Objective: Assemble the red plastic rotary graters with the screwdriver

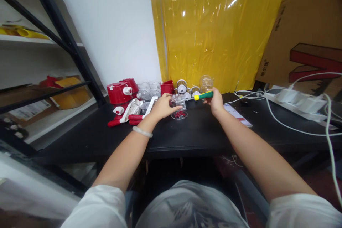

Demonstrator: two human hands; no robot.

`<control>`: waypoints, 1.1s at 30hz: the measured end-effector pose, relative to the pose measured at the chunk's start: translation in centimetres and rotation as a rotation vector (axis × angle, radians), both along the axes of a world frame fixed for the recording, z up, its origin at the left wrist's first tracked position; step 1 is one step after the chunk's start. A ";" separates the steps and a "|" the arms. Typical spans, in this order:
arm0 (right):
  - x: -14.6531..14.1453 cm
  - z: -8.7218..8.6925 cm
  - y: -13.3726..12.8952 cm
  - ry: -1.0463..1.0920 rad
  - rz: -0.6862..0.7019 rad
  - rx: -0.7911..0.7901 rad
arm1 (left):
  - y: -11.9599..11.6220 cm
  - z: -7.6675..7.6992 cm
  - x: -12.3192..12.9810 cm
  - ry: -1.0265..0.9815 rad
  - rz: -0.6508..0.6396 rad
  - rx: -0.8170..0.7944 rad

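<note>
My right hand [216, 102] is closed round the green and yellow handle of a screwdriver [203, 95], which points left. Its thin shaft reaches toward a clear plastic part [182, 103], gripped by the fingers of my left hand [164, 106]. I cannot make out whether the tip touches the part. Just below it stands a small clear dish [179, 114] with red pieces inside. Red-handled white arms [130, 110] lie to the left of my left hand. Behind both hands are several metallic-and-white cylinders [182, 86] and a clear round container [206, 82].
Red housings [119, 93], clear cups [149, 87] and a red bin [167, 88] line the back of the black table [197, 135]. A phone [237, 115] lies beyond my right wrist. White cables and a power strip [296, 105] occupy the right side; shelves [58, 117] stand left.
</note>
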State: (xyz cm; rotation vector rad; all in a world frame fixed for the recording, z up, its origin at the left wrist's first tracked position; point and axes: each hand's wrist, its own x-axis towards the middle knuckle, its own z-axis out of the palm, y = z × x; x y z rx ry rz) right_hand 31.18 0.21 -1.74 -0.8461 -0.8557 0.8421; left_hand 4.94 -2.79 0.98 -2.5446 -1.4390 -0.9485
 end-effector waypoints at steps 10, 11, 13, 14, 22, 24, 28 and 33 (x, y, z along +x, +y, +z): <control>0.1 0.0 0.2 -0.054 -0.028 -0.018 | 0.0 0.0 0.0 -0.003 -0.007 0.004; 0.0 0.1 0.1 -0.028 -0.003 -0.011 | 0.0 0.0 0.0 -0.002 -0.006 0.005; -0.1 0.3 0.0 0.009 0.036 -0.003 | 0.0 0.0 0.0 -0.003 -0.002 0.005; -0.2 0.3 0.0 0.017 0.043 -0.002 | 0.0 0.0 0.0 -0.003 -0.001 0.005; 0.2 -0.3 0.4 -0.148 -0.093 0.005 | -0.1 0.1 0.0 -0.003 0.002 -0.002; 0.3 -0.4 0.5 -0.161 -0.083 -0.014 | -0.1 0.1 0.0 -0.006 0.004 -0.005; 0.1 0.0 0.2 -0.074 -0.036 -0.032 | -0.1 0.1 0.0 -0.001 0.000 0.002; -0.2 0.7 -0.3 0.063 0.054 -0.016 | -0.1 0.0 0.0 -0.006 0.000 0.007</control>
